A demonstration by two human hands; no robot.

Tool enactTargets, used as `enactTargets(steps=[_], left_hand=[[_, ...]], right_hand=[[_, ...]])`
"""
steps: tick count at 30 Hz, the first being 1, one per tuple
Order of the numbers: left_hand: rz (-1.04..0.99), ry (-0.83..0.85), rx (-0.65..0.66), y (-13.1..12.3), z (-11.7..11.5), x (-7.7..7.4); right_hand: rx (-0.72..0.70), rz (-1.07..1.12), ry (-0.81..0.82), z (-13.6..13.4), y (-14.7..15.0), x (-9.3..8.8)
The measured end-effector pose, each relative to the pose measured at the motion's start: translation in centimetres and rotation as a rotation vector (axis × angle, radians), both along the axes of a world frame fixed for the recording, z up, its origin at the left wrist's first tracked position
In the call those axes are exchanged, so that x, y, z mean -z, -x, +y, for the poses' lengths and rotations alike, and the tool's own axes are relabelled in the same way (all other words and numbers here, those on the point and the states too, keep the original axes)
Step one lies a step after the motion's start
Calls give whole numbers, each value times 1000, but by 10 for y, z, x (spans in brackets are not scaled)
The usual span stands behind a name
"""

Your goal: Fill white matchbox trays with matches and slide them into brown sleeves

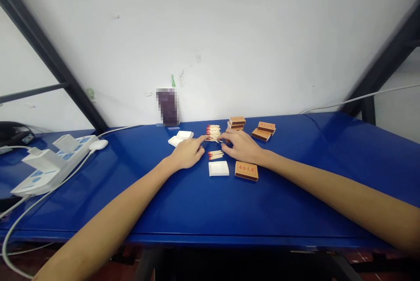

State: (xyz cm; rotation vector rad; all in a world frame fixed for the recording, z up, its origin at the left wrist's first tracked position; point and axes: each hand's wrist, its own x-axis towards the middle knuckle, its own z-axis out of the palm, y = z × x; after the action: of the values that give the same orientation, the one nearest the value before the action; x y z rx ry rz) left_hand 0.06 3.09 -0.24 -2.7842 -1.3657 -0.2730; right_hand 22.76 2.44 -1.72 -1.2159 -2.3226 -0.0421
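A pile of red-tipped matches [213,130] lies on the blue table, heads mostly toward the left. My left hand [187,153] is at the pile's left side, index finger stretched to the match ends and thumb apart. From the right, my right hand [242,144] reaches to the same pile, its index fingertip at the matches and its thumb spread away; its curled fingers are partly hidden. Just nearer is a small separate group of matches [215,155]. Below that are a white matchbox tray [218,168] and an orange-brown matchbox sleeve [246,170].
More white trays [181,137] lie left of the pile. Stacked matchboxes [237,121] stand behind my right hand, others [264,131] farther right. A phone-like dark object [169,107] leans on the wall. A power strip [54,165] with cables occupies the left side.
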Motion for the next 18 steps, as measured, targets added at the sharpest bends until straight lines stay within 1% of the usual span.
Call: enactTargets(steps=[6, 12, 18], left_hand=[[36, 6, -14, -1, -2, -2], [48, 3, -28, -1, -2, -2], [52, 2, 2, 0, 0, 0]], right_hand=[[-87, -51, -13, 1, -1, 0], [-73, -47, 41, 3, -2, 2], [-75, -28, 18, 3, -1, 2]])
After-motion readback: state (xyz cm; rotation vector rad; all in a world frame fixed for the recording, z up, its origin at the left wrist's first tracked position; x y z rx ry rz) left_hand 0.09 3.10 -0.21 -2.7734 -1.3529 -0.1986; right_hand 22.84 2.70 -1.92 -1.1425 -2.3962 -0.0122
